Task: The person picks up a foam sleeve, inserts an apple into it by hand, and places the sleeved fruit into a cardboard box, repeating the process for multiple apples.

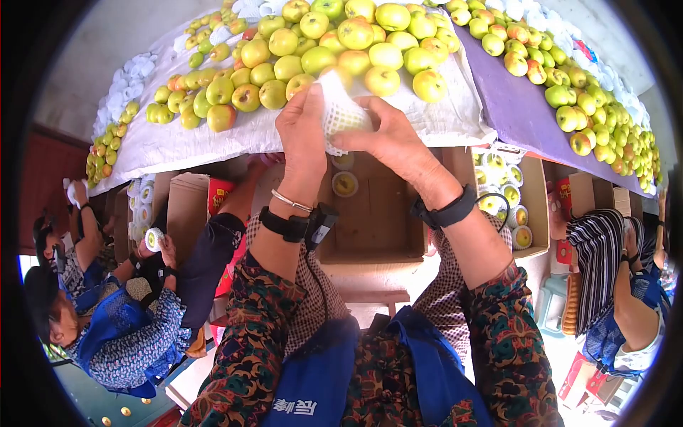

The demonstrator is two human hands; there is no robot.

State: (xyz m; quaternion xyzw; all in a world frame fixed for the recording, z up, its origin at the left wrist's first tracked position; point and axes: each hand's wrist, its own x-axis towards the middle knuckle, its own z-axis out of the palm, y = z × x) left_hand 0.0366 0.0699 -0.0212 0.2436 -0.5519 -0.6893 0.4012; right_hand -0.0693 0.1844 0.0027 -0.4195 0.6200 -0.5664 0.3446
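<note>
Both of my hands are raised in front of the near edge of the apple-covered table, with a white foam net sleeve [341,114] between them. My left hand [302,132] pinches the sleeve's left side between thumb and fingers. On the other side, my right hand [391,135] has its thumb and fingers closed on the lower right part. The sleeve looks flat, and I see no apple in it. Just behind lie green-yellow apples [356,33] piled on a white cloth [455,117]. Below my hands stands an open cardboard box [377,220] with a netted apple [345,184] inside.
A second cardboard box [537,206] with netted apples stands to the right. More apples [569,92] lie on a purple cloth [491,85]. Co-workers sit at the left [128,320] and right [633,306]; the left one holds a netted apple [153,239].
</note>
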